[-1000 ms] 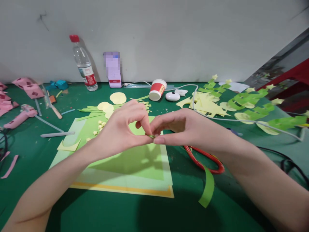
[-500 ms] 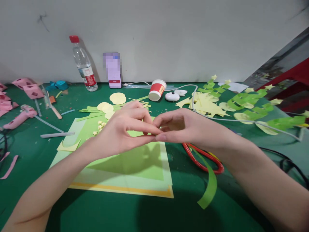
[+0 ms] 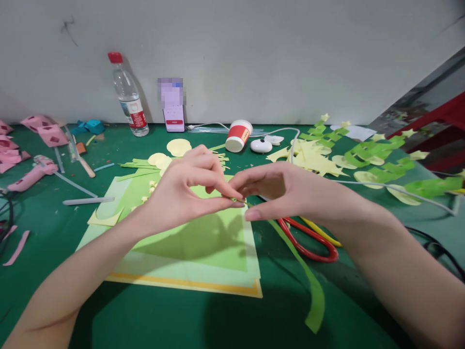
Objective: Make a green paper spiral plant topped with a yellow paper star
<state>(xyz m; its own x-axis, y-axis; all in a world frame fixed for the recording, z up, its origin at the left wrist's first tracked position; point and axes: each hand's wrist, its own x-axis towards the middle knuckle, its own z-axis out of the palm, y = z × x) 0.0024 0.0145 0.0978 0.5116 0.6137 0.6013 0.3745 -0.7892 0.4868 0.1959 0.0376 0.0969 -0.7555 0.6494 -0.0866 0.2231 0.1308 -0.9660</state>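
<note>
My left hand (image 3: 198, 182) is closed in a pinch on the end of a narrow green paper strip (image 3: 310, 283). A small rolled bit of the strip shows at its fingertips. From there the strip runs right, passes below my right hand (image 3: 276, 189) and hangs down to a free end. My right hand is curved beside the pinch, its thumb apart from its fingers. Its forefinger tip is close to the strip's rolled end; whether it touches is unclear. Under both hands lies a stack of green paper sheets (image 3: 203, 252).
Red-handled scissors (image 3: 308, 254) lie under the right hand. Behind are a bottle (image 3: 131, 104), a phone (image 3: 173, 106), a tipped paper cup (image 3: 239, 135) and a white earphone case (image 3: 260, 145). Green paper vines (image 3: 378, 160) are at right, a pink glue gun (image 3: 34, 175) at left.
My right thumb has parted from the left fingertips and dropped slightly. The strip now stretches longer between the pinch and its free end, which has moved lower.
</note>
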